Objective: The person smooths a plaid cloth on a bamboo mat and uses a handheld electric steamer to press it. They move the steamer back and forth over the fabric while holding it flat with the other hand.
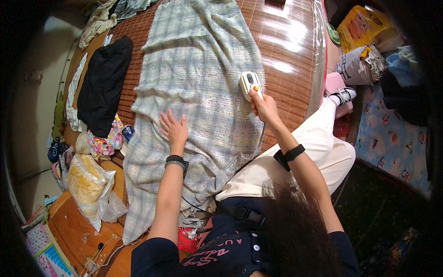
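A pale grey-and-white plaid cloth (198,64) with coloured flecks lies wrinkled in front of me. My left hand (174,129) rests flat on its middle, fingers spread and holding nothing. Near the cloth's right edge, my right hand (264,106) grips a small cream handheld iron (249,83) with a dark oval panel and an orange button. The iron appears to be on the cloth, but its underside is hidden.
Beneath the cloth is a shiny brown slatted mat (286,64). To the left lie a black garment (105,87) and a plastic bag of yellow fabric (87,184). Across my right side are a yellow bag (369,27), a white bag (357,67) and a blue patterned sheet (392,138).
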Available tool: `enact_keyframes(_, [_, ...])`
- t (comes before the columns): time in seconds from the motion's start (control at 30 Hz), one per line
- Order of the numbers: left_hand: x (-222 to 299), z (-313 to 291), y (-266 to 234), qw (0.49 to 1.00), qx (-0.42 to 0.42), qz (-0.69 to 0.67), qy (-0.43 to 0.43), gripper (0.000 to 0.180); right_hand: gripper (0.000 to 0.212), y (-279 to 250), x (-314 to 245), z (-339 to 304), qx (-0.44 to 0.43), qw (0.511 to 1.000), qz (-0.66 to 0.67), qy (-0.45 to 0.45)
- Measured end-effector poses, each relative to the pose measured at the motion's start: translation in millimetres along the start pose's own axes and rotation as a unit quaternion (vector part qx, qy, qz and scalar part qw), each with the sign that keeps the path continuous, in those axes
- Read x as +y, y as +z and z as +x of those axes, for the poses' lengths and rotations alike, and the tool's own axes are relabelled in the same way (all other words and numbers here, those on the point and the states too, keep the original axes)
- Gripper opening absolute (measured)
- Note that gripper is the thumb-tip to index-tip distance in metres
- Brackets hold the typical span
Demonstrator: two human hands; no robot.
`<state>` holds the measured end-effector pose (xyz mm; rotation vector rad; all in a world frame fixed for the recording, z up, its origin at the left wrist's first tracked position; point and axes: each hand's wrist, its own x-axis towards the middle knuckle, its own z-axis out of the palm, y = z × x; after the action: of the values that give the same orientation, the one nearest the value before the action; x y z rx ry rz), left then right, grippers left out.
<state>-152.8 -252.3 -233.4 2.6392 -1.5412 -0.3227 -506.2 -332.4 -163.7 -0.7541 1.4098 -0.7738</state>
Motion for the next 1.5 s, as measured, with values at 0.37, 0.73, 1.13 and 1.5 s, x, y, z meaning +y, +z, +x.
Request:
enact_keyframes(0.37, [-18, -37, -8, 0.994, -0.024, 0.072, -0.080, 0.085, 0.051, -42, 14, 27, 0.135, 0.990, 0.013, -0.038])
enact_keyframes(0.73, [119, -147, 0, 0.913, -0.113, 0.033, 0.391, 0.062, 0.063, -38, -26, -12, 0.040, 0.998, 0.034, -0.019])
enact_keyframes(1.13, [129, -175, -1, 0.928, -0.139, 0.030, 0.345, 0.060, 0.072, -18, 2, 17, -0.003, 0.993, -0.121, -0.009])
enact_keyframes(1.5, [126, -134, -13, 0.948, -0.073, -0.107, 0.289, 0.075, 0.075, -27, -13, 0, -0.074, 0.982, -0.172, 0.016])
